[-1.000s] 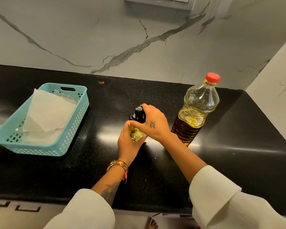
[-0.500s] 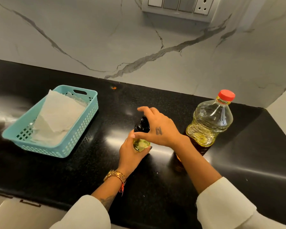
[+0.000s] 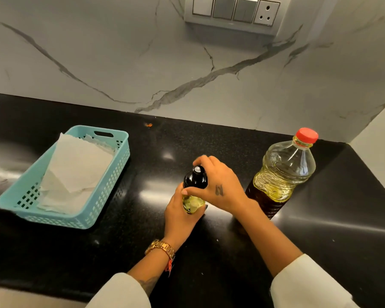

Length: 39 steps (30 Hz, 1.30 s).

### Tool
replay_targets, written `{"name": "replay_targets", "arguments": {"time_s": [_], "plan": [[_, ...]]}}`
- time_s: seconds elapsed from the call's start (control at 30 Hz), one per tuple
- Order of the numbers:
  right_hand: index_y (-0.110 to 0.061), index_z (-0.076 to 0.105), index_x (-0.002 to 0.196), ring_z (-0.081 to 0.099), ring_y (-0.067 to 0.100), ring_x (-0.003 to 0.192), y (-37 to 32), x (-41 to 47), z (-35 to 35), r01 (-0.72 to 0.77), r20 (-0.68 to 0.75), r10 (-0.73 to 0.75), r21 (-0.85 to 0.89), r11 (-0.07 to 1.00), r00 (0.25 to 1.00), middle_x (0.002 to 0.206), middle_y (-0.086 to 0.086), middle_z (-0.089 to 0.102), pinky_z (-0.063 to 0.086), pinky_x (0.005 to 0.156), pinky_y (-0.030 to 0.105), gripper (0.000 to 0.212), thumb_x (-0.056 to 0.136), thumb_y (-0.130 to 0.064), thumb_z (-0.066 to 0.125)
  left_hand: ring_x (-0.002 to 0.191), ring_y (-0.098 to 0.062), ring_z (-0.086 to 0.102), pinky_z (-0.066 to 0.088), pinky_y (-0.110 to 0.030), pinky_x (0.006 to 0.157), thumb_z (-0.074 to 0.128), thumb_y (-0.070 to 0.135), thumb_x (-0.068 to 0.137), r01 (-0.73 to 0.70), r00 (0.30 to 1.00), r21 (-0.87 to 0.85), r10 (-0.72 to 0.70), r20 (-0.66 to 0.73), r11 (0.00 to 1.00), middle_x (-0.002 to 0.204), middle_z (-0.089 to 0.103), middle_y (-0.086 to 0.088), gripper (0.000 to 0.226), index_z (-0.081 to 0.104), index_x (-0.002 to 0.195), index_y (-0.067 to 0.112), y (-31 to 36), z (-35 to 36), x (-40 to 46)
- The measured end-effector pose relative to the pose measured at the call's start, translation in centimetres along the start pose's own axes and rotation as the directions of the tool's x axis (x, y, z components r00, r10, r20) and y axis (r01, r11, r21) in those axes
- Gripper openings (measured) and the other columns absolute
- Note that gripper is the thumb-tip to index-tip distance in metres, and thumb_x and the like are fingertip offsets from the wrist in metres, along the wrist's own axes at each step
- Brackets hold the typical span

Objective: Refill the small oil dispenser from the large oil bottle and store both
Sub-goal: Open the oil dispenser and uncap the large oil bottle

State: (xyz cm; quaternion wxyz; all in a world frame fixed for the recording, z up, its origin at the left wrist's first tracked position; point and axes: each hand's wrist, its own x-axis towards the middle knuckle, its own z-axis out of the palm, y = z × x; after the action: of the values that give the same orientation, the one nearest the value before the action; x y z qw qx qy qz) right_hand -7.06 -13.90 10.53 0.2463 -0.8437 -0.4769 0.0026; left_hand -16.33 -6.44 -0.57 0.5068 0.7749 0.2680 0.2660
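Black counter, three things standing on it.

I see a glossy, speckled black countertop (image 3: 209, 258) running along the marble wall. On its left sits a teal perforated basket (image 3: 80, 218). Near the middle stands the small oil dispenser (image 3: 192, 202), upright on the stone. Just right of it stands the large oil bottle (image 3: 282, 174), red-capped, also upright. A tiny orange speck (image 3: 149, 124) lies by the back edge.

Countertop (image 3: 320, 218): showing glossy black speckled stone.
Wall (image 3: 98, 52): appearing as smooth veined marble.
Basket (image 3: 111, 194): showing perforated turquoise plastic.
Paper towel (image 3: 76, 170): lying matt, crinkled.
Large oil bottle (image 3: 285, 174): showing clear glossy plastic.
Dispenser top (image 3: 196, 177): reflecting as glossy black.
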Motion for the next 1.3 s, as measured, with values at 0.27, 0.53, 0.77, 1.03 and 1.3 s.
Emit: {"name": "replay_targets", "arguments": {"time_s": [0.27, 0.53, 0.77, 1.03, 1.3], "plan": [[-0.033, 0.030, 0.138, 0.036, 0.005, 0.122, -0.2, -0.5, -0.5, -0.163, 0.113, 0.131, 0.347, 0.924, 0.985, 0.139, -0.006, 0.038, 0.039, 0.098, 0.029, 0.087, 0.067, -0.034, 0.080, 0.094, 0.000, 0.059, 0.044, -0.007, 0.071, 0.080, 0.030, 0.067, -0.006, 1.000, -0.020, 0.006, 0.011, 1.000, 0.105, 0.062, 0.016, 0.068, 0.044, 0.125, 0.035, -0.3, -0.1, 0.0], [-0.022, 0.049, 0.118, 0.053, 0.017, 0.106, -1.1, -0.8, 0.7, -0.186, -0.002, 0.190, 0.190, 0.964, 0.982, 0.114, -0.002, 0.055, 0.046, 0.083, 0.029, 0.059, 0.065, -0.023, 0.076, 0.092, 0.002, 0.056, 0.042, -0.007, 0.070, 0.078, 0.029, 0.068, 0.021, 0.999, -0.034, -0.020, 0.034, 0.999, 0.105, 0.060, 0.018, 0.067, 0.043, 0.125, 0.036, 0.1, -0.2, -0.1], [-0.026, 0.038, 0.131, 0.045, 0.019, 0.119, -0.7, -1.4, 1.5, -0.210, -0.129, 0.243, 0.230, 0.950, 0.961, 0.134, 0.000, 0.038, 0.047, 0.091, 0.036, 0.083, 0.063, -0.052, 0.077, 0.094, -0.004, 0.058, 0.041, -0.007, 0.069, 0.079, 0.028, 0.069, -0.007, 1.000, -0.003, 0.007, 0.025, 1.000, 0.105, 0.060, 0.014, 0.063, 0.044, 0.121, 0.031, 0.0, -0.2, -0.1], [-0.027, 0.034, 0.138, 0.033, 0.015, 0.132, -0.7, -1.1, 0.3, -0.188, 0.105, 0.158, 0.423, 0.887, 0.982, 0.144, -0.002, 0.036, 0.036, 0.106, 0.034, 0.083, 0.067, -0.016, 0.076, 0.091, 0.004, 0.056, 0.040, -0.001, 0.070, 0.079, 0.026, 0.069, 0.002, 0.999, -0.036, -0.001, 0.035, 0.999, 0.108, 0.059, 0.017, 0.070, 0.042, 0.128, 0.033, 0.3, -0.4, -0.1], [-0.021, 0.049, 0.113, 0.053, 0.019, 0.099, -1.3, -0.6, 1.2, -0.171, -0.098, 0.177, 0.067, 0.983, 0.979, 0.104, -0.002, 0.057, 0.044, 0.079, 0.029, 0.059, 0.064, -0.040, 0.076, 0.088, 0.007, 0.056, 0.040, -0.002, 0.066, 0.079, 0.028, 0.068, 0.013, 1.000, -0.010, -0.012, 0.026, 1.000, 0.103, 0.061, 0.016, 0.065, 0.044, 0.122, 0.034, 0.3, -0.3, -0.1]]}}
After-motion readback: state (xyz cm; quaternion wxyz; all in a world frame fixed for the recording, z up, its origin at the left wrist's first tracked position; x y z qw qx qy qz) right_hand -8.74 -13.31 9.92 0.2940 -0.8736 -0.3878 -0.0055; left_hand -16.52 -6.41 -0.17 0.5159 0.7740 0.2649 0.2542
